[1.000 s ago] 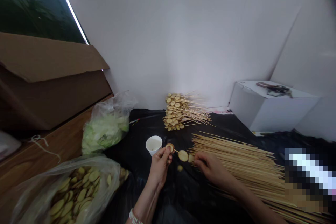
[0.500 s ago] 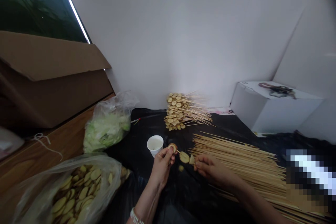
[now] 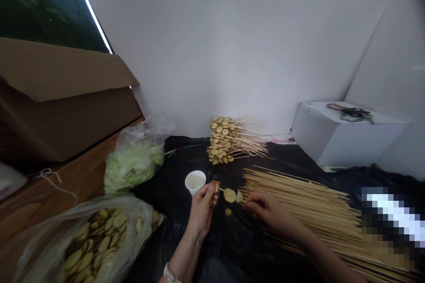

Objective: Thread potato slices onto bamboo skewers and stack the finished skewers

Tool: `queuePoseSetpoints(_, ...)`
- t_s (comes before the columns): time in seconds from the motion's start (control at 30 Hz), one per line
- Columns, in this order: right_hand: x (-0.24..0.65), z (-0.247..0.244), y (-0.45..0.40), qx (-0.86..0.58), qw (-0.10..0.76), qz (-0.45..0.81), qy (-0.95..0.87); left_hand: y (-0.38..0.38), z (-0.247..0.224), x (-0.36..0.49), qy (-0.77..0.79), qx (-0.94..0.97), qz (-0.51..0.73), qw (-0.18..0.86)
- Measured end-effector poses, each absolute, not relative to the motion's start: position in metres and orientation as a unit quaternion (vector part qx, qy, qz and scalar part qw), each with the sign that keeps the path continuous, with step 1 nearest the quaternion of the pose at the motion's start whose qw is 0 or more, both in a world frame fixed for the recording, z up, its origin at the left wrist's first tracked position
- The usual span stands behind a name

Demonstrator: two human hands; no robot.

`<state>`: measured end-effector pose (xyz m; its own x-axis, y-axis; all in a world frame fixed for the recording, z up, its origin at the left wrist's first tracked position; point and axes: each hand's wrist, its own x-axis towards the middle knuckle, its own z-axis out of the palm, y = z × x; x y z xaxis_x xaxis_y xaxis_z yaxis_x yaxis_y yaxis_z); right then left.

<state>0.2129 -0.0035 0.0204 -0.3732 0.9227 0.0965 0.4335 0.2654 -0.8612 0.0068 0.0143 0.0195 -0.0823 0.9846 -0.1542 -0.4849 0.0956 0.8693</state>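
Note:
Between my hands is a thin skewer with a round potato slice [image 3: 229, 195] and a smaller pale piece [image 3: 239, 196] on it. My left hand [image 3: 203, 205] pinches another potato slice [image 3: 217, 186] at the skewer's left end. Thumb and fingers of my right hand [image 3: 262, 207] are closed on the skewer's right part, just beside the pale piece. A small slice [image 3: 228, 212] lies on the black sheet [image 3: 219, 247] below the skewer. A white paper cup [image 3: 195, 180] stands just behind my left hand.
Bare skewers [image 3: 299, 203] lie in a wide pile at right. Filled skewers [image 3: 221, 139] are stacked by the wall. At left are a bag of potato slices [image 3: 133, 205], a bag of cut greens [image 3: 133, 163] and a cardboard box [image 3: 73, 119]. A white box [image 3: 345, 137] stands back right.
The skewer and its slices have shifted slightly left and up with my left hand. My right hand's fingers have moved a little along the skewer, away from the pale piece.

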Motion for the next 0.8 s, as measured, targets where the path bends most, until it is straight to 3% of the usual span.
queuePoseSetpoints(0.13, 0.208, 0.017, -0.009, -0.475, 0.347, 0.204, -0.783, 0.014, 0.019, 0.006, 0.428, 0.301, 0.603, 0.603)
queuePoseSetpoints(0.23, 0.205, 0.013, -0.012, -0.472, 0.333, 0.151, -0.802, 0.014, 0.02, 0.006, 0.426, 0.305, 0.606, 0.598)
queuePoseSetpoints(0.37, 0.204, 0.015, -0.012, -0.474, 0.313, 0.215, -0.794, 0.013, 0.021, 0.007, 0.426, 0.322, 0.604, 0.591)
queuePoseSetpoints(0.5, 0.203, 0.022, -0.012, -0.454, 0.291, 0.416, -0.732, 0.012, 0.021, 0.008, 0.42, 0.336, 0.595, 0.597)
queuePoseSetpoints(0.57, 0.202, 0.022, -0.012, -0.453, 0.289, 0.455, -0.71, 0.012, 0.021, 0.008, 0.42, 0.337, 0.594, 0.597)
queuePoseSetpoints(0.8, 0.196, 0.009, -0.014, -0.471, 0.353, 0.178, -0.789, 0.013, 0.016, 0.011, 0.429, 0.336, 0.605, 0.58)
